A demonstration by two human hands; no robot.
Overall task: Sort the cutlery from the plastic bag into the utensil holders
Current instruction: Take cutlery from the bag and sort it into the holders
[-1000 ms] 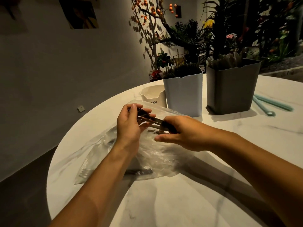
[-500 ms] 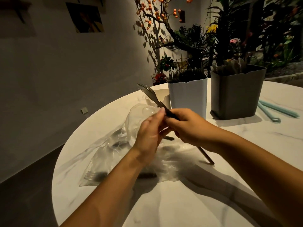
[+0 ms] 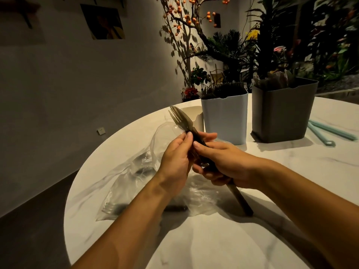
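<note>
While the round marble surface (image 3: 213, 239) fills the lower frame, a grey holder (image 3: 281, 115) and white holder (image 3: 225, 121) stand upper right. Centre-left lies the plastic bag (image 3: 136, 183). Right hand (image 3: 227, 166) grip curls round dark forks (image 3: 181, 118); left hand (image 3: 174, 158) pinches them.

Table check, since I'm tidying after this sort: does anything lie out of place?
Two pale green sticks lie loose on the table right of the grey holder, in no holder. What they are is unclear.
</note>
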